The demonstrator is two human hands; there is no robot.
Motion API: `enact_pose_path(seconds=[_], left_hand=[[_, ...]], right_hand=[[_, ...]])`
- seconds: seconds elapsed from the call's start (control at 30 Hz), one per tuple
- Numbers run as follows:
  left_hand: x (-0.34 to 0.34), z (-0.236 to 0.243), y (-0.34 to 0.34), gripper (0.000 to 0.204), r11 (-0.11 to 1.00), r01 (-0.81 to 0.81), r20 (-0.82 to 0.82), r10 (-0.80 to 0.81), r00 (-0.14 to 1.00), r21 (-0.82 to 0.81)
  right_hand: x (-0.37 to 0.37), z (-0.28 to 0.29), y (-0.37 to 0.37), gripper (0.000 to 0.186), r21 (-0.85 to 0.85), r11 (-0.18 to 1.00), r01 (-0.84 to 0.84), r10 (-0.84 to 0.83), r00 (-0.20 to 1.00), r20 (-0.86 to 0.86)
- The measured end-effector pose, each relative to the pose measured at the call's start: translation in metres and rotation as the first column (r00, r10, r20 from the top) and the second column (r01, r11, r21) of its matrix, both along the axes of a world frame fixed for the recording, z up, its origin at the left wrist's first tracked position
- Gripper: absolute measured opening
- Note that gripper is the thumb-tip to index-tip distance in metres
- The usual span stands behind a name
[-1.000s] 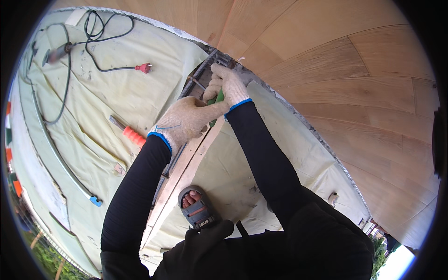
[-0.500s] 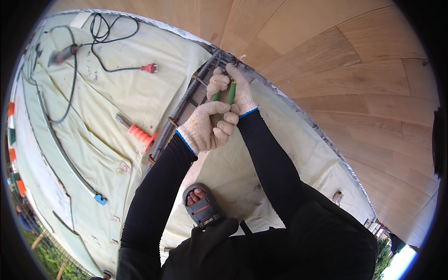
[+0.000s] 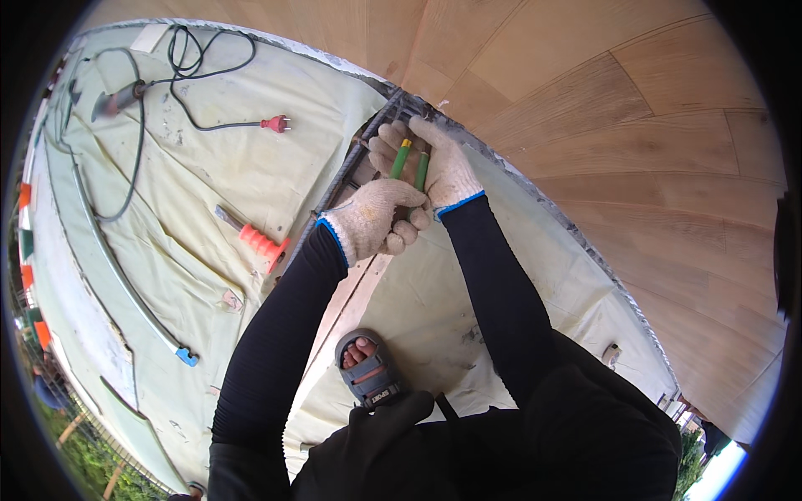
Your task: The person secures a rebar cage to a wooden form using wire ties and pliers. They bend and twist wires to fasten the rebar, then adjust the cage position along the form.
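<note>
1. Since the earlier frame, the right hand (image 3: 447, 163) has opened out, and the yellow-tipped handle of the green-handled pliers (image 3: 401, 160) stands clearer.
2. The pliers, their head hidden, sit between the hands just right of the steel rebar (image 3: 344, 169).
3. Still in hand, they are not set down; that stretch of rebar remains exposed. What is finished beneath the gloves cannot be told.
4. The left hand (image 3: 372, 219), beside the rebar, curls apparently around the pliers' lower end, thumb across.
5. The right palm lies loosely open behind the handles, thumb spread.
6. An orange-gripped chisel (image 3: 263, 245) lies left of the rebar.
</note>
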State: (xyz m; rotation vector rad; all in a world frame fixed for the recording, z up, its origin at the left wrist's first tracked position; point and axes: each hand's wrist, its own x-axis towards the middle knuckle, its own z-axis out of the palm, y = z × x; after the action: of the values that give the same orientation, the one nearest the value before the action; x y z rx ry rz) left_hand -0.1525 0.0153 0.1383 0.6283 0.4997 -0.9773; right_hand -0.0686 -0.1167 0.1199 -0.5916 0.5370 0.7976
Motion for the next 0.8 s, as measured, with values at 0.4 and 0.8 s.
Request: enact_pose_path(seconds=[0.4,0.8], left_hand=[[-0.005,0.036,-0.039,0.045,0.019,-0.047,0.05,-0.556,0.83,0.999],[-0.084,0.002,-0.076,0.077,0.388,-0.052,0.285,-0.573,0.769,0.92]], right_hand=[[0.012,-0.028,0.02,0.027,-0.214,0.977,-0.011,0.013,1.0,0.006],[-0.058,0.003,-0.09,0.03,-0.627,0.702,-0.337,0.408,0.912,-0.034]])
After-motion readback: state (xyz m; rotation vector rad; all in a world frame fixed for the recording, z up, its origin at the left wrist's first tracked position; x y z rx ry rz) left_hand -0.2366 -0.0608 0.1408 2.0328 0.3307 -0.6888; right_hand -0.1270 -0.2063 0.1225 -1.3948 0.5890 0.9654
